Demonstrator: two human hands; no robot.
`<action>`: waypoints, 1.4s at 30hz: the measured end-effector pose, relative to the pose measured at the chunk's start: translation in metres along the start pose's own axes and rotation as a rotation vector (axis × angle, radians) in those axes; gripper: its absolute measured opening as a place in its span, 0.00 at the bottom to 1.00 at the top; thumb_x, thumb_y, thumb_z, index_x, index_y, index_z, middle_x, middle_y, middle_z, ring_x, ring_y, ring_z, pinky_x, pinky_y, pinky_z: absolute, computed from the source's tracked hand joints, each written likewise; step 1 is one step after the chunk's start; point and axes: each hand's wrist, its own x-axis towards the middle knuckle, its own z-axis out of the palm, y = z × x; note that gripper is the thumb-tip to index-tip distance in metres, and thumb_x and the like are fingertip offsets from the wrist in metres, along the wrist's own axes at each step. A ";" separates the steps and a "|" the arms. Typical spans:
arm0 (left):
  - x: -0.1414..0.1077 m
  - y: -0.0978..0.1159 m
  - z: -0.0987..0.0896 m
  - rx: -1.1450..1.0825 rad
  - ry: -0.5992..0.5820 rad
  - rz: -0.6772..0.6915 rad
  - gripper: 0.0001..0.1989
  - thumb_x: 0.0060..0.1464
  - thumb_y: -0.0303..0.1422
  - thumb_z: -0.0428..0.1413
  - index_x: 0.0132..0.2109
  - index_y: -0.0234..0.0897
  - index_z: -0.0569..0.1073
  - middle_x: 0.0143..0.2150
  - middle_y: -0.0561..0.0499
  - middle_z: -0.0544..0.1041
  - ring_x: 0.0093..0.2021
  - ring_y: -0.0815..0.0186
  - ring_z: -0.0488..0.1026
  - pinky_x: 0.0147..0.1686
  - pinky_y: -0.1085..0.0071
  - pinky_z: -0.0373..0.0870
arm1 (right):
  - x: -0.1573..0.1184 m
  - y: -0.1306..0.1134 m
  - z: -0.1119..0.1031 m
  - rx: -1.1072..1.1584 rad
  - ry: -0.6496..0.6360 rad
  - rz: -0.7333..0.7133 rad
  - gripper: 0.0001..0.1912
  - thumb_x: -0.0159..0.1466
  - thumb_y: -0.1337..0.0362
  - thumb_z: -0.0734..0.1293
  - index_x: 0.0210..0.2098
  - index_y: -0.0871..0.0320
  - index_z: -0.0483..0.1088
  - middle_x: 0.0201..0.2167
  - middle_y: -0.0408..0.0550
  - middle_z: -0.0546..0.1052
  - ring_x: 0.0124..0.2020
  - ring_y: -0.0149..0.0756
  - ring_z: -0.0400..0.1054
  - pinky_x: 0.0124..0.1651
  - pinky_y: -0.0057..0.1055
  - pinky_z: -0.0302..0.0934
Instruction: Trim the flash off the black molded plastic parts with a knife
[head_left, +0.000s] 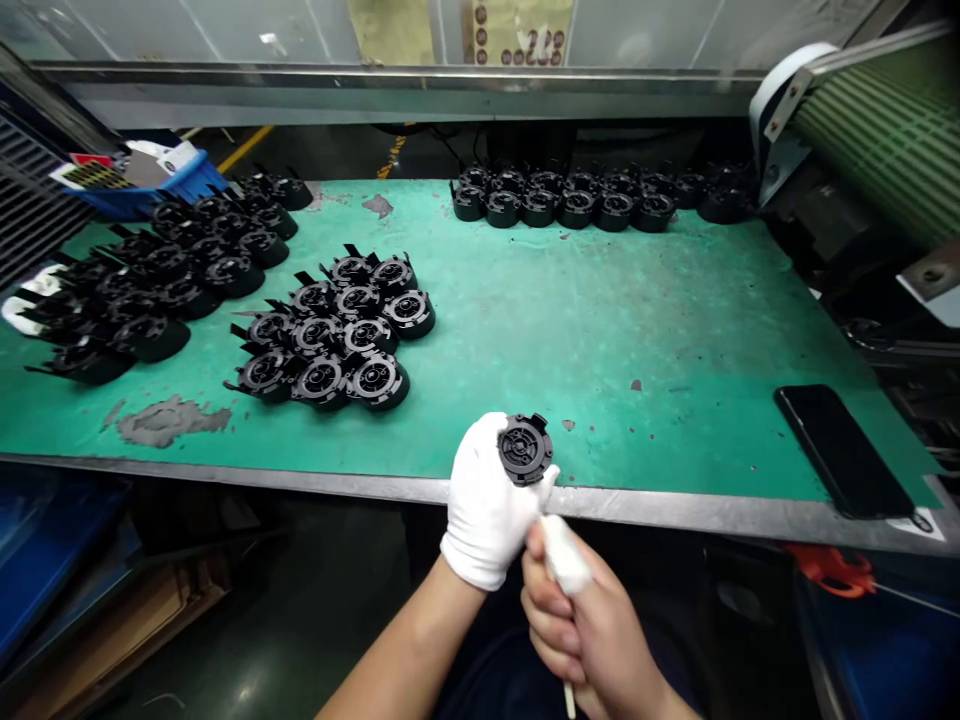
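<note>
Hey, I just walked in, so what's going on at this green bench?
A person's gloved left hand holds a round black part at the near edge of the green tabletop. Just below, the right hand grips a thin pale stick; its upper end is unclear. More black parts stand in groups on the left and along the far edge, and a phone lies at the right.

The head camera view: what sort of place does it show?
Probably a factory workstation: many similar black parts stand grouped on a green bench, and what looks like a conveyor belt sits at the right.
</note>
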 end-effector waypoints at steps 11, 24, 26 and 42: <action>0.027 -0.025 -0.057 -0.271 -0.401 0.106 0.34 0.51 0.22 0.55 0.65 0.45 0.63 0.71 0.47 0.59 0.71 0.53 0.55 0.72 0.51 0.50 | 0.003 -0.079 -0.049 -0.514 0.225 -0.483 0.12 0.69 0.51 0.64 0.43 0.52 0.70 0.24 0.38 0.65 0.18 0.25 0.53 0.18 0.22 0.51; 0.023 -0.012 -0.010 -0.110 -0.032 -0.093 0.52 0.48 0.47 0.67 0.71 0.39 0.49 0.69 0.37 0.61 0.68 0.48 0.61 0.66 0.50 0.62 | 0.073 -0.144 -0.046 -2.180 -0.089 -0.602 0.19 0.72 0.59 0.58 0.59 0.47 0.72 0.37 0.47 0.79 0.39 0.39 0.73 0.41 0.33 0.63; 0.025 -0.013 -0.006 -0.094 -0.012 -0.112 0.48 0.50 0.44 0.66 0.70 0.38 0.52 0.66 0.38 0.66 0.65 0.49 0.66 0.64 0.51 0.66 | 0.079 -0.149 -0.043 -2.279 -0.144 -0.615 0.19 0.72 0.61 0.58 0.59 0.47 0.71 0.37 0.47 0.79 0.39 0.38 0.72 0.38 0.32 0.61; 0.030 -0.011 -0.008 0.002 0.022 -0.049 0.43 0.49 0.39 0.66 0.68 0.39 0.55 0.63 0.38 0.68 0.63 0.48 0.68 0.62 0.48 0.68 | 0.091 -0.169 -0.041 -2.370 -0.276 -0.637 0.19 0.70 0.61 0.60 0.59 0.46 0.71 0.34 0.45 0.78 0.35 0.36 0.73 0.32 0.31 0.56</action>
